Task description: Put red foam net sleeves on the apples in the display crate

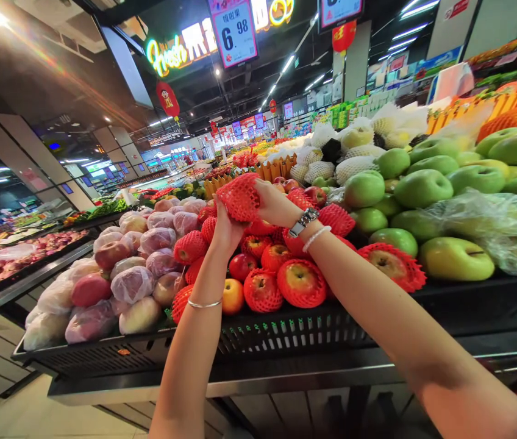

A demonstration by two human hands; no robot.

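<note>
Both hands hold one apple in a red foam net (240, 198), raised above the red apples in the middle of the display. My left hand (227, 228) grips it from the left and below, fingers partly hidden behind the net. My right hand (277, 204) closes on its right side, with a watch and a beaded bracelet on that wrist. Below lie several loose red apples and netted apples, among them a netted apple (302, 283) at the front and another netted apple (391, 265) to the right of my right forearm.
A black crate (286, 335) holds the fruit along the front edge. Film-wrapped apples (133, 283) fill the left side. Green apples (423, 183) are piled at right beside a clear plastic bag (505, 225). A price sign (235, 33) hangs overhead.
</note>
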